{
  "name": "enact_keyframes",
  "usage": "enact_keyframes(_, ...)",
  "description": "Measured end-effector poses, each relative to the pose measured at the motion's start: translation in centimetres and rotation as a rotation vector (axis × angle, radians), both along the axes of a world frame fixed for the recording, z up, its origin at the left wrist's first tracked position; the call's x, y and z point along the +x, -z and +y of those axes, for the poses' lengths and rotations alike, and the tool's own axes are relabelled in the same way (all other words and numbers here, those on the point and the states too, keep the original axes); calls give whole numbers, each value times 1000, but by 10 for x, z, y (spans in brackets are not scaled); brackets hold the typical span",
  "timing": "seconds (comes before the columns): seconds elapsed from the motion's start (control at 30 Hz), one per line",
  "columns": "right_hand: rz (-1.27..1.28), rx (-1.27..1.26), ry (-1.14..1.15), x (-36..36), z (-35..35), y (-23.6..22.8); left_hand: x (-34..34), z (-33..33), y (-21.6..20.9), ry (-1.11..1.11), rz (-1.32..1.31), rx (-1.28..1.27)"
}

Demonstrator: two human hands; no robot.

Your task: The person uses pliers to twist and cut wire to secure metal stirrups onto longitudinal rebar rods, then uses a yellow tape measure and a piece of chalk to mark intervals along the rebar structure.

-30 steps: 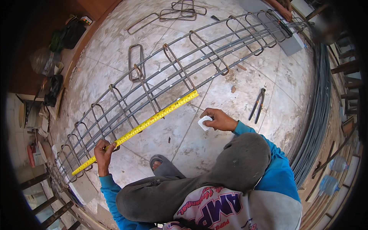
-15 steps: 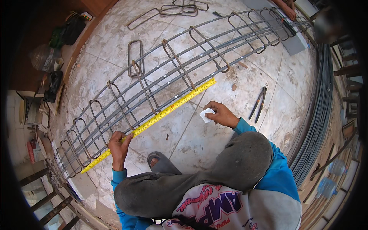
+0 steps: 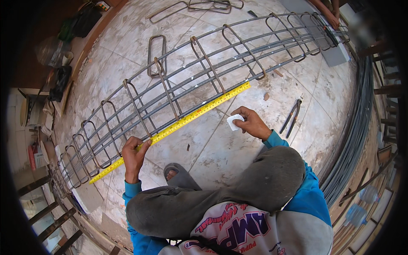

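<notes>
Pinching yellow measuring tape [image 3: 199, 113] with left hand [image 3: 134, 157]; running to both sides of grip, along near side of rebar cage [image 3: 208, 64]. Probably light, springy, apt to buckle; best gripped by edges, near middle. Right of grip: pinching white piece [image 3: 234, 123] with right hand [image 3: 255, 125].

Purple and red lettering [image 3: 244, 231] stands on the pale shirt [image 3: 293, 231] at bottom center; the yellow tape measure [image 3: 178, 124], left to center, bears graduation marks too small to read.
</notes>
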State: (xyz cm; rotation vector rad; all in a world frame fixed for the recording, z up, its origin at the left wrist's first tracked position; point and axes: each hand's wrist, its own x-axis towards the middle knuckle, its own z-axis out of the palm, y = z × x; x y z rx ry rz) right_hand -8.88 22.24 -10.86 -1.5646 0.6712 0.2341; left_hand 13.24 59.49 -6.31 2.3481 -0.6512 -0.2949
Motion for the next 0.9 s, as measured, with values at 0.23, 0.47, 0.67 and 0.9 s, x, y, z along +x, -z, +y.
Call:
enact_keyframes(0.23, -22, -13, -14, 5, 0, -7, 1, 1, 0, -6, 3, 11)
enact_keyframes(0.47, -130, 62, -3, 20, 1, -32, 0, -2, -2, 2, -2, 16)
enact_keyframes(0.67, -387, -334, -98, 72, 11, -65, 0, 9, -13, 83, 16, 171)
enact_keyframes(0.9, -450, -801, -259, 105, 20, -43, -20, 27, -2, 111, 72, 220)
